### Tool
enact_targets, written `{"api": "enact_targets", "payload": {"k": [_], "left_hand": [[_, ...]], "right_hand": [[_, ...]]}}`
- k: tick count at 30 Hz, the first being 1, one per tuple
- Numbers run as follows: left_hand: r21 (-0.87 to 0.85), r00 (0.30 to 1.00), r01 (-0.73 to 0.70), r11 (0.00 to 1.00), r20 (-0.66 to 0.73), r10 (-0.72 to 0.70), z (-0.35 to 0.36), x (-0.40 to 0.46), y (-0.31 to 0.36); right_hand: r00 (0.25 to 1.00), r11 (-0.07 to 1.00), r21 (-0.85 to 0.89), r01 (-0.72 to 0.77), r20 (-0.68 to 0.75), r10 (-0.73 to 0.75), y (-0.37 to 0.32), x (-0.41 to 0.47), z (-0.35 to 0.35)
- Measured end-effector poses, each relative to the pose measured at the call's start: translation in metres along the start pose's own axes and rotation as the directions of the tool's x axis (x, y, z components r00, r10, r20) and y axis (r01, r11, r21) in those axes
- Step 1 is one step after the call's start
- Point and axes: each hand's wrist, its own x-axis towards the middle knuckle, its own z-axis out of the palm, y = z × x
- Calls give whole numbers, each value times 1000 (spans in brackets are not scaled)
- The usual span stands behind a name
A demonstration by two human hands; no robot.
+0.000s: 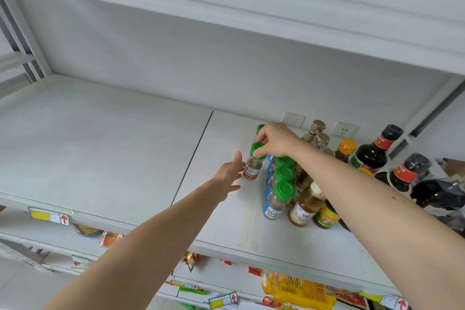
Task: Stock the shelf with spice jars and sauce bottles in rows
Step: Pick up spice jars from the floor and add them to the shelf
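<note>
On the white shelf, my right hand grips the green cap of a spice jar with a red-and-white label, which stands upright left of the other jars. My left hand is open, its fingers spread beside this jar's left side, touching or nearly touching it. Another green cap shows just behind my right hand. A row of green-capped spice jars with blue labels runs front to back. Right of it stand amber sauce bottles, and dark soy sauce bottles further right.
The shelf's left half is bare. A shelf board hangs overhead. Price tags line the shelf's front edge. Snack packets fill the shelf below. A dark plastic-wrapped pack sits at the far right.
</note>
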Motion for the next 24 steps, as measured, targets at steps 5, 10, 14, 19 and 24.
{"api": "enact_targets", "payload": {"k": [5,10,14,19,24], "left_hand": [[24,1000,15,1000,11,-15,7,18,9],[41,999,17,999,29,-18,9,28,13],[49,999,15,999,30,-16,10,31,16],[51,999,9,999,36,-11,10,32,16],[34,999,25,999,41,-26,13,31,18]], "right_hand": [[996,995,-52,-80,-43,78,2,13,4],[990,990,-42,-133,-42,132,7,21,5],[989,989,-22,-146,-38,145,7,24,5],[989,989,-16,-144,-36,143,8,25,4],[990,991,-19,-130,-57,129,9,23,5]]}}
